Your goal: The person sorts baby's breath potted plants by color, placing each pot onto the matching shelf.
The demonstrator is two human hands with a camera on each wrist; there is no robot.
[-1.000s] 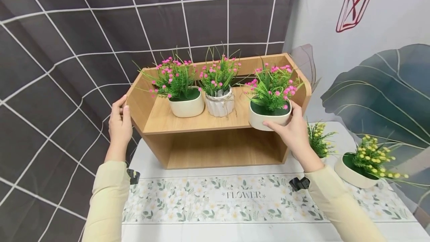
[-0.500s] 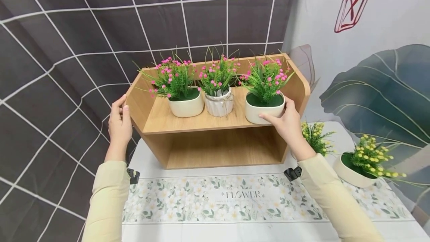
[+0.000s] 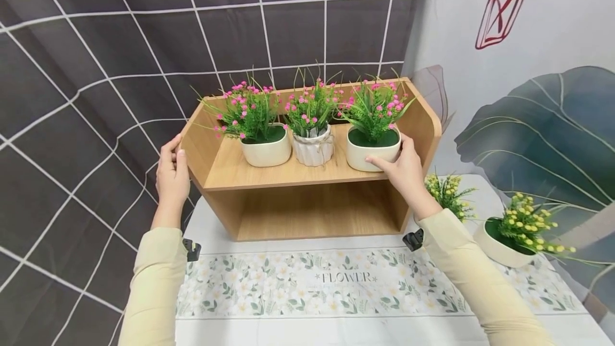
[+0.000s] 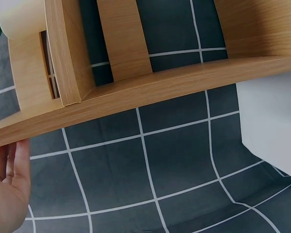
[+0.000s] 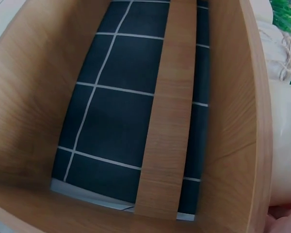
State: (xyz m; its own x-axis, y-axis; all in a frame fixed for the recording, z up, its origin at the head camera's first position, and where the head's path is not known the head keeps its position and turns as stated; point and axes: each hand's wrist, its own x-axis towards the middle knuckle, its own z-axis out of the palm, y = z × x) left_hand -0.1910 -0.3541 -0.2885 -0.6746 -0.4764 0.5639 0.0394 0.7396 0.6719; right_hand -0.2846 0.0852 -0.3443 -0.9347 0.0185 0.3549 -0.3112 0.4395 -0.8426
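Note:
In the head view, my right hand (image 3: 408, 172) grips a cream oval pot (image 3: 365, 156) of pink artificial flowers (image 3: 379, 108), thumb across its front and fingers round its right end. That pot stands at the right of the upper board of a wooden shelf (image 3: 298, 178). Against the shelf's left side panel (image 3: 197, 143) rests my left hand (image 3: 172, 180); its fingers touch the outer face, as the left wrist view also shows. Left of the gripped pot stand a white pleated pot (image 3: 313, 151) tied with twine and another cream oval pot (image 3: 266, 154), both with pink flowers.
Two pots with yellow flowers, a near cream one (image 3: 504, 247) and a plant (image 3: 449, 196) partly behind my right arm, stand right of the shelf. A floral runner (image 3: 269, 284) crosses the white table. Behind hangs a dark gridded curtain (image 3: 298, 31).
My right hand has moved the cream pot leftward and back, from the shelf's front right edge onto the upper board, closer to the white pleated pot. My left hand has stayed at the side panel.

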